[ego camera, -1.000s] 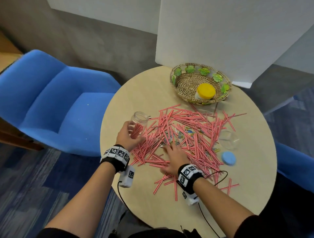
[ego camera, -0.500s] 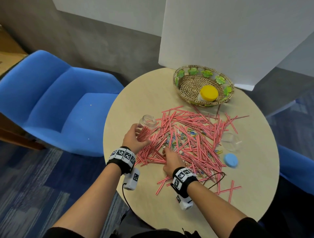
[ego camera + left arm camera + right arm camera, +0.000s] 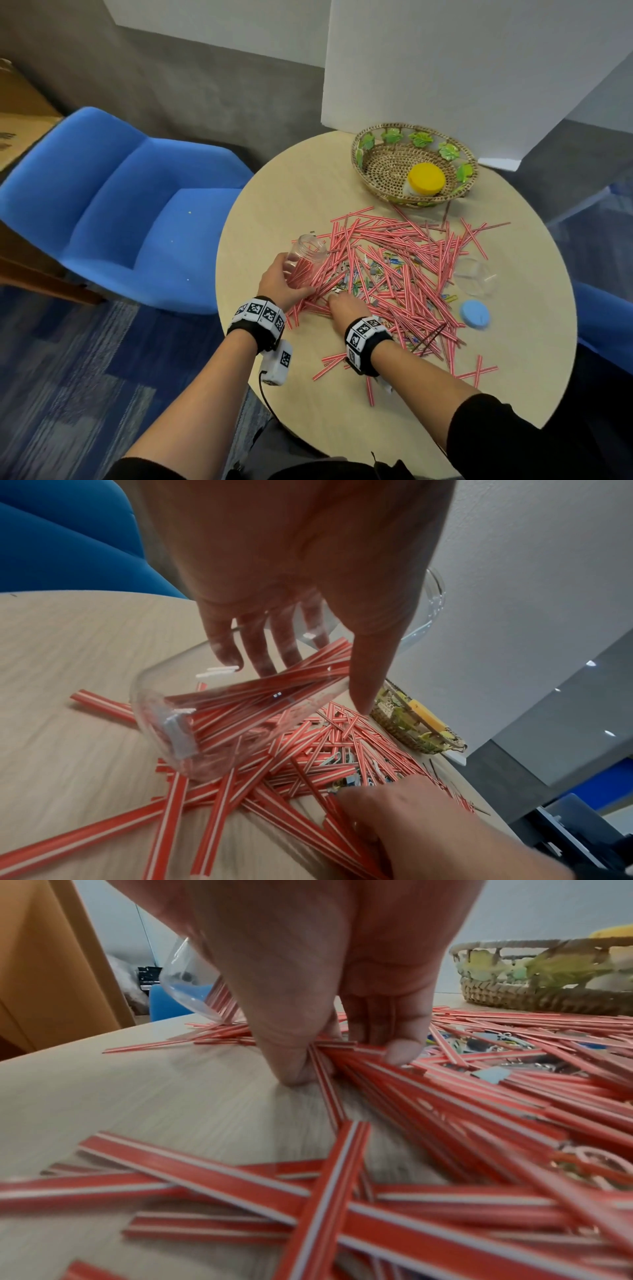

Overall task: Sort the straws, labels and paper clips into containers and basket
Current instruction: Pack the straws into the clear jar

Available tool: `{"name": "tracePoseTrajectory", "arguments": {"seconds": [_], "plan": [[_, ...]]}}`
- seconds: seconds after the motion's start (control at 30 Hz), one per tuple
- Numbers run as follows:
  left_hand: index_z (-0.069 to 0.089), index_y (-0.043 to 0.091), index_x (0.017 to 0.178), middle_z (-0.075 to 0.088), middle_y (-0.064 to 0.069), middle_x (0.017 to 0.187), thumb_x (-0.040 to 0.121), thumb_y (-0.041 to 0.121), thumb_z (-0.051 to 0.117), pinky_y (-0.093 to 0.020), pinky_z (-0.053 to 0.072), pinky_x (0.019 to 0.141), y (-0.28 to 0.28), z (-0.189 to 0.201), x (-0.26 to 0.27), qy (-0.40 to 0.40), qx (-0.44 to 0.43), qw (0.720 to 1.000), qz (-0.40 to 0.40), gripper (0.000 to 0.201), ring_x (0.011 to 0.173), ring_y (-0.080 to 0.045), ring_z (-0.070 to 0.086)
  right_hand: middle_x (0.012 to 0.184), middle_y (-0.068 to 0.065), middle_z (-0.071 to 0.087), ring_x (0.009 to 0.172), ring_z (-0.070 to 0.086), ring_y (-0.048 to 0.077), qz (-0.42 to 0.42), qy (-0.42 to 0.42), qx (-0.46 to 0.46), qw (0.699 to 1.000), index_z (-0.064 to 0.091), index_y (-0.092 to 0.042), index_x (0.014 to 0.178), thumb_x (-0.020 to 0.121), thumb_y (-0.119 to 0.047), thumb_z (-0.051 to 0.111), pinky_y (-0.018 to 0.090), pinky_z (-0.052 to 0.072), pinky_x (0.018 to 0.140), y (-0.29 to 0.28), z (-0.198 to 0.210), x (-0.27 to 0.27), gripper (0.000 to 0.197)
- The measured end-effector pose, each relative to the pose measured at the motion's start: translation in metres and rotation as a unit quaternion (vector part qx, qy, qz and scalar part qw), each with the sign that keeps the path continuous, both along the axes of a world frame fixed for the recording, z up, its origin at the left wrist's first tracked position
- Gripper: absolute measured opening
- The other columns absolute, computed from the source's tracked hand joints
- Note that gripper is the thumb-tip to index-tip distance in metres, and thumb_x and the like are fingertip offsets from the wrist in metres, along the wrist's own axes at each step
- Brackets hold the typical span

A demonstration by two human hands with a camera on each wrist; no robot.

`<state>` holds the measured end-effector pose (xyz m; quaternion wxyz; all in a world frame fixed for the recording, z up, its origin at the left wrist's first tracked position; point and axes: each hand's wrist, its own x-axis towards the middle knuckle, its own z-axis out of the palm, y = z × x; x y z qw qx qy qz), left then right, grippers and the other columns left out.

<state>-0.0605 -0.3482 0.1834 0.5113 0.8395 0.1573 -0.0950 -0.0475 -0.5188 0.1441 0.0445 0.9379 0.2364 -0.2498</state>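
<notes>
A clear, smooth plastic jar (tilted, part-filled with red-and-white striped straws) is gripped by the left hand. Flat straws, seemingly several, are pinched by the right hand on the round, pale wood-grain surface. A woven basket sits beyond.

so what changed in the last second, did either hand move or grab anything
The right hand slid left across the straws toward the jar, and its fingers now pinch a bunch of straw ends beside the jar's base. The left hand kept its grip on the tilted jar, which holds some straws. The basket, blue lid and the rest of the pile stayed put.
</notes>
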Motion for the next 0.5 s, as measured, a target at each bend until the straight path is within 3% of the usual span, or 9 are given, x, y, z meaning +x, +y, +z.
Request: {"name": "tracePoseTrajectory", "arguments": {"seconds": [0.2, 0.3, 0.37, 0.43, 0.47, 0.5], "plan": [[0.045, 0.026, 0.115, 0.059, 0.001, 0.106, 0.068, 0.018, 0.091, -0.011, 0.043, 0.066, -0.003, 0.002, 0.001, -0.004, -0.001, 1.0, -0.01, 0.067, 0.089, -0.012, 0.059, 0.123, 0.017, 0.059, 0.109, 0.061, 0.033, -0.007, -0.003, -0.053, 0.999, 0.054, -0.004, 0.125, 0.1, -0.009, 0.036, 0.041, 0.048, 0.087, 0.002, -0.005, 0.006, 0.032], [0.046, 0.025, 0.115, 0.059, 0.002, 0.105, 0.067, 0.019, 0.092, -0.009, 0.042, 0.065, -0.002, 0.003, 0.003, -0.011, -0.004, 1.0, -0.009, 0.067, 0.089, -0.011, 0.059, 0.109, 0.012, 0.067, 0.098, 0.065, 0.031, -0.057, 0.035, 0.0, 0.998, 0.061, -0.009, 0.114, 0.097, -0.015, 0.037, 0.038, 0.051, 0.084, -0.005, 0.002, 0.015, 0.03], [0.046, 0.025, 0.115, 0.059, 0.004, 0.104, 0.067, 0.019, 0.092, -0.007, 0.04, 0.064, 0.0, 0.005, 0.006, -0.016, -0.007, 1.0, 0.001, 0.066, 0.087, -0.006, 0.058, 0.092, 0.008, 0.067, 0.08, 0.064, 0.025, -0.148, 0.053, 0.08, 0.984, 0.063, -0.01, 0.113, 0.098, -0.018, 0.036, 0.034, 0.054, 0.072, -0.017, 0.01, 0.025, 0.032], [0.046, 0.026, 0.115, 0.058, 0.005, 0.103, 0.069, 0.018, 0.09, -0.006, 0.039, 0.062, 0.001, 0.008, 0.009, -0.02, -0.009, 1.0, 0.014, 0.065, 0.086, -0.001, 0.056, 0.071, 0.001, 0.057, 0.058, 0.052, 0.016, -0.248, 0.068, 0.168, 0.952, 0.065, -0.009, 0.111, 0.104, -0.025, 0.031, 0.028, 0.043, 0.053, -0.033, 0.023, 0.038, 0.038], [0.046, 0.026, 0.115, 0.058, 0.005, 0.103, 0.069, 0.018, 0.09, -0.008, 0.04, 0.064, 0.001, 0.008, 0.01, -0.021, -0.008, 1.0, 0.019, 0.065, 0.086, -0.003, 0.057, 0.065, -0.001, 0.05, 0.051, 0.044, 0.013, -0.308, 0.075, 0.227, 0.921, 0.067, -0.01, 0.103, 0.106, -0.032, 0.03, 0.027, 0.036, 0.05, -0.041, 0.033, 0.045, 0.043], [0.046, 0.027, 0.115, 0.059, 0.004, 0.104, 0.069, 0.018, 0.09, -0.011, 0.041, 0.066, -0.001, 0.007, 0.011, -0.023, -0.009, 0.999, 0.021, 0.065, 0.087, -0.008, 0.059, 0.061, -0.003, 0.045, 0.047, 0.037, 0.011, -0.381, 0.087, 0.312, 0.866, 0.065, -0.011, 0.09, 0.106, -0.038, 0.031, 0.026, 0.032, 0.048, -0.049, 0.045, 0.051, 0.046]]}}
